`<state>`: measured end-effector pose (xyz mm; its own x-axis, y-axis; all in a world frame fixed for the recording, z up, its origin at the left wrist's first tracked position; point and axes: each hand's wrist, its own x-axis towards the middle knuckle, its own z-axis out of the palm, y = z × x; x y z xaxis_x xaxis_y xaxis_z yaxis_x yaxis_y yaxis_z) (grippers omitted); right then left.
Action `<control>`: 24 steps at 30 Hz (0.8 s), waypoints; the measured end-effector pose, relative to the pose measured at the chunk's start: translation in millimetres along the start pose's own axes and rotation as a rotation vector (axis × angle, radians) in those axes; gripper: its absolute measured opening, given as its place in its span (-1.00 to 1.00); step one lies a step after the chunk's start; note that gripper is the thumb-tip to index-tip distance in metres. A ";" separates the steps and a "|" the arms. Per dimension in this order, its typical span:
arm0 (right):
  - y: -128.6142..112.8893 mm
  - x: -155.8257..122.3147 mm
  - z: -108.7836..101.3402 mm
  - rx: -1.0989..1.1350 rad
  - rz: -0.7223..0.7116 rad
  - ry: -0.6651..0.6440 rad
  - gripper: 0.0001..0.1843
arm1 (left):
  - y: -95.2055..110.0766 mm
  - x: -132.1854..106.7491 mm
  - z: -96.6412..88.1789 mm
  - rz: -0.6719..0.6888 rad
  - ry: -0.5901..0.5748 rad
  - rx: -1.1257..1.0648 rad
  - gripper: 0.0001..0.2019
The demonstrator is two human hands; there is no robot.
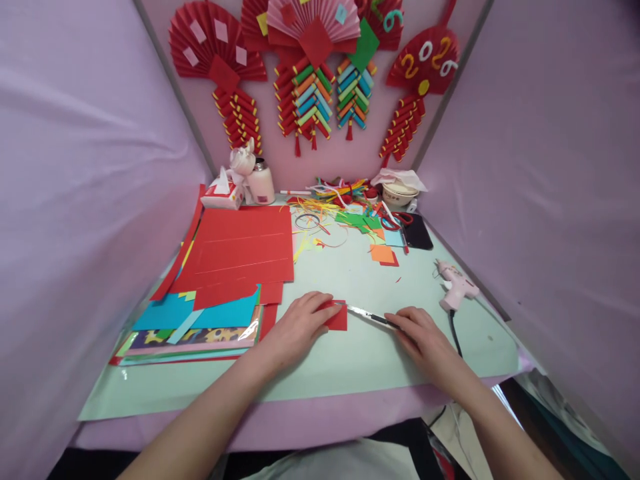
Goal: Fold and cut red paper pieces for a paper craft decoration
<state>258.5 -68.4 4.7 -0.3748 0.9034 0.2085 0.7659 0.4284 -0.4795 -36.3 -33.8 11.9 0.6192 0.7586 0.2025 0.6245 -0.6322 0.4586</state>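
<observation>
My left hand (303, 323) lies flat with fingers stretched out, pressing on a small red paper piece (339, 321) on the table. Part of the paper is hidden under those fingers. My right hand (420, 335) is closed around a slim craft knife (379, 319), silver with a dark section. The knife's tip reaches the upper edge of the red paper, close to my left fingertips.
Large red sheets (243, 243) and stacked coloured paper (200, 340) lie left. A pink glue gun (457, 285) with a black cord rests right. Farther back are paper scraps (360, 220), red scissors (397, 221), a phone (418, 232) and a tissue box (223, 195).
</observation>
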 end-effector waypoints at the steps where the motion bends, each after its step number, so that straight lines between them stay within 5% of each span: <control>1: -0.3 -0.5 -0.7 0.001 -0.011 -0.012 -0.63 | -0.6 -0.3 0.6 -0.007 -0.006 -0.012 -0.56; 14: -5.4 -14.0 -5.4 0.007 -0.046 -0.164 -0.54 | -3.2 0.9 5.7 0.016 -0.086 0.197 -0.59; 24: -17.4 1.4 -12.7 0.009 -0.172 -0.251 -0.43 | -17.0 24.2 1.0 0.140 -0.153 -0.029 -0.72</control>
<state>251.3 -74.3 24.3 -0.6171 0.7837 0.0704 0.6755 0.5735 -0.4635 -31.4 -4.8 8.1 0.7657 0.6292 0.1333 0.5142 -0.7234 0.4608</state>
